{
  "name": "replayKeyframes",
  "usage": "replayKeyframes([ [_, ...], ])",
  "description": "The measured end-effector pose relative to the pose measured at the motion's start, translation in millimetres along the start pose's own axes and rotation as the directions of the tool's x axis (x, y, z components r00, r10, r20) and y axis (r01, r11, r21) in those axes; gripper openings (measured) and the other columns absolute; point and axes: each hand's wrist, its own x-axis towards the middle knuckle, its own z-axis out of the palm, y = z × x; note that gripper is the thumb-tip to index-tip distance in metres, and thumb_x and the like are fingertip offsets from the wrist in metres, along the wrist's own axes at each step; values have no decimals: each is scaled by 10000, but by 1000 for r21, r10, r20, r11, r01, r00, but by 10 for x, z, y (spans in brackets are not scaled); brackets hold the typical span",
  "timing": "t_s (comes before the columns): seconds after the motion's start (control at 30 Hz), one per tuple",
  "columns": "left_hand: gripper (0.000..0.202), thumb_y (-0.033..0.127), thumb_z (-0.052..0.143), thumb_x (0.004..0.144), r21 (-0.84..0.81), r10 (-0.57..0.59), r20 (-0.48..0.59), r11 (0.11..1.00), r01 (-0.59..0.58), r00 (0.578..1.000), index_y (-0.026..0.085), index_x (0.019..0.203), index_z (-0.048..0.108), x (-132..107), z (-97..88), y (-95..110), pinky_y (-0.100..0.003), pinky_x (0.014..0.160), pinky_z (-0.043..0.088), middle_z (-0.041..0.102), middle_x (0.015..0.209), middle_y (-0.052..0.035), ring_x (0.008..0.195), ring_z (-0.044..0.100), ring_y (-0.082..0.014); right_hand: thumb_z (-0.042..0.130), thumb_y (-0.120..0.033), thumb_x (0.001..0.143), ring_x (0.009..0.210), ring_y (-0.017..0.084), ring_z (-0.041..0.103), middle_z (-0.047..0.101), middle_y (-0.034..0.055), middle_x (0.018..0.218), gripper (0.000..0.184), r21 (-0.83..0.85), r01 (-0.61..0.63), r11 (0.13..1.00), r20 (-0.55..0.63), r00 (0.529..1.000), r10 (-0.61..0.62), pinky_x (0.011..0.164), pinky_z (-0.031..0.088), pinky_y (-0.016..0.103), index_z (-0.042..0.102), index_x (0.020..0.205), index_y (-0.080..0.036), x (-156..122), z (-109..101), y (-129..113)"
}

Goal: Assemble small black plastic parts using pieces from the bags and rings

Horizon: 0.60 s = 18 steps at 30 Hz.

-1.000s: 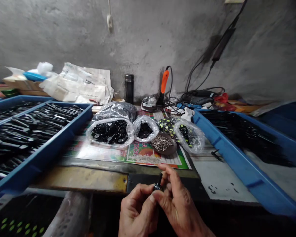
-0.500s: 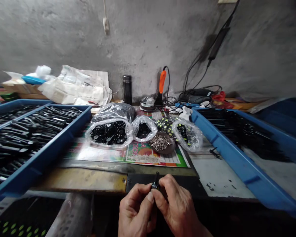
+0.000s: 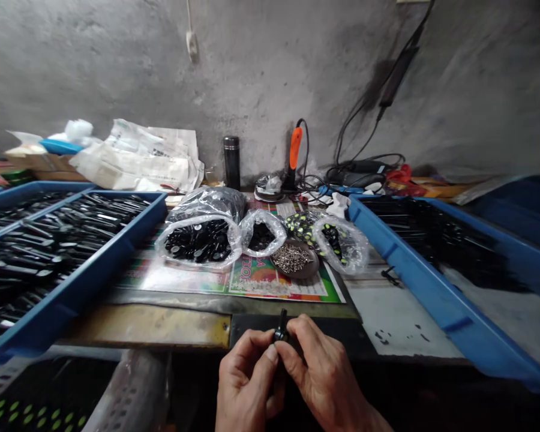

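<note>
Both my hands meet at the front edge of the workbench around a small black plastic part [image 3: 281,332] with a short stem pointing up and away. My left hand [image 3: 247,378] pinches it from the left between thumb and fingers. From the other side, the thumb and forefinger of my right hand [image 3: 324,366] close on the same part. Its lower end is hidden by my fingers. Beyond the hands, a round dish [image 3: 309,269] holds small metal screws or rivets [image 3: 292,257]. Open plastic bags of black pieces [image 3: 198,241] stand around it.
Blue trays flank me: the left tray [image 3: 112,255] is full of long black parts, the right tray [image 3: 414,288] has more. At the back stand a black flask [image 3: 231,162] and an orange-handled tool [image 3: 296,148] with a cable. A perforated basket [image 3: 126,396] sits below left.
The hands and the black part have shifted very slightly left. Both hands keep their pinch on it; the bench stays as it was.
</note>
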Motion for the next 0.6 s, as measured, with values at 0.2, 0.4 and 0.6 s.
replayKeyframes([
  [0.2,455,524,864,653,54,21,32,998,-23,999,138,804,677,13,-1,-29,-112,350,304,492,519,74,366,382,-14,327,-281,1066,492,115,545,521,-19,617,331,-25,16,1000,-24,1000,-17,499,401,228,466,777,-201,17,90,26],
  [0.4,385,459,844,712,21,21,33,1000,-22,999,147,817,644,6,-20,-31,-107,361,285,480,485,78,383,377,-25,312,-455,1084,454,105,528,511,-34,564,463,58,-82,995,5,997,82,466,372,225,450,717,-209,48,97,4],
  [0.6,229,297,773,800,-123,12,88,992,-1,996,163,914,627,-26,-119,129,-132,355,394,679,646,-4,411,487,-61,428,-450,1057,518,109,579,591,-23,645,358,147,-118,982,44,993,113,508,422,207,541,831,-197,39,-63,84],
])
